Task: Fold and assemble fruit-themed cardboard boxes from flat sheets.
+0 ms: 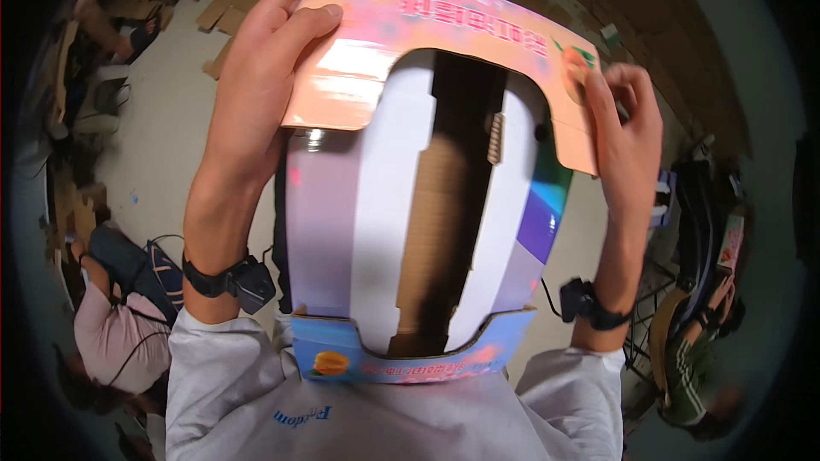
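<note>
In front of my chest is an open printed cardboard box (pixel 325 205), its near end against my shirt. Its far end panel (pixel 342 77) is peach and pink with a fruit picture and a wide cut-out; the near end panel (pixel 299 346) is blue. White flaps flank a strip of bare brown cardboard inside. My left hand (pixel 269 68) grips the far left corner, thumb on the peach face and fingers over the top edge. At the far right corner my right hand (pixel 630 132) pinches the panel's edge, with some fingertips hidden behind it.
Black straps with small devices circle both wrists, the left device (pixel 248 283) and the right device (pixel 579 299). Flattened cardboard (pixel 231 4) lies on the floor beyond. One person in pink (pixel 124 333) sits at left; another in dark green (pixel 688 376) is at right.
</note>
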### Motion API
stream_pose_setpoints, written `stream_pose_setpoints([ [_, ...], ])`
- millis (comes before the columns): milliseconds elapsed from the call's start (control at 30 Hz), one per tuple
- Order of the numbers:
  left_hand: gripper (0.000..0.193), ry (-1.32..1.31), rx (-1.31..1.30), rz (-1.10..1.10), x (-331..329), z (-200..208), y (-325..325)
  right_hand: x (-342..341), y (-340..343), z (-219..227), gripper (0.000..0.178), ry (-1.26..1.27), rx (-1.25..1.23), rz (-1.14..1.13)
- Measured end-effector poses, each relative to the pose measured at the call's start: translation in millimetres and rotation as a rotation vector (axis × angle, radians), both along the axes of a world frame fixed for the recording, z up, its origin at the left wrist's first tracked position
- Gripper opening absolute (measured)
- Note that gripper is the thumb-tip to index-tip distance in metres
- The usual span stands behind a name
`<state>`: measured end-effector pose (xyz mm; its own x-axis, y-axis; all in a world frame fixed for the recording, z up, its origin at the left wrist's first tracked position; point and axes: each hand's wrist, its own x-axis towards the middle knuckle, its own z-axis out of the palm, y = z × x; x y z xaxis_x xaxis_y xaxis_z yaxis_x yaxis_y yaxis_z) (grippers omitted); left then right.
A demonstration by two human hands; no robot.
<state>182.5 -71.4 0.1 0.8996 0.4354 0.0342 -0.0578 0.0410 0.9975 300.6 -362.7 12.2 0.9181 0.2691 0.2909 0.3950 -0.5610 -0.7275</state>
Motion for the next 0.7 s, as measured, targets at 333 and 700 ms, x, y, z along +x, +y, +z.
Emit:
stream_pose_setpoints([
  [333,0.045,0.138,-0.196,-0.01,-30.8,3.7,0.5,-19.0,-14.0,23.2,0.026,0.421,0.166,-0.051],
  [700,0.039,0.12,-0.214,0.063,-58.0,-5.0,-1.8,-47.0,5.1,26.7,0.023,0.537,0.226,-0.035],
])
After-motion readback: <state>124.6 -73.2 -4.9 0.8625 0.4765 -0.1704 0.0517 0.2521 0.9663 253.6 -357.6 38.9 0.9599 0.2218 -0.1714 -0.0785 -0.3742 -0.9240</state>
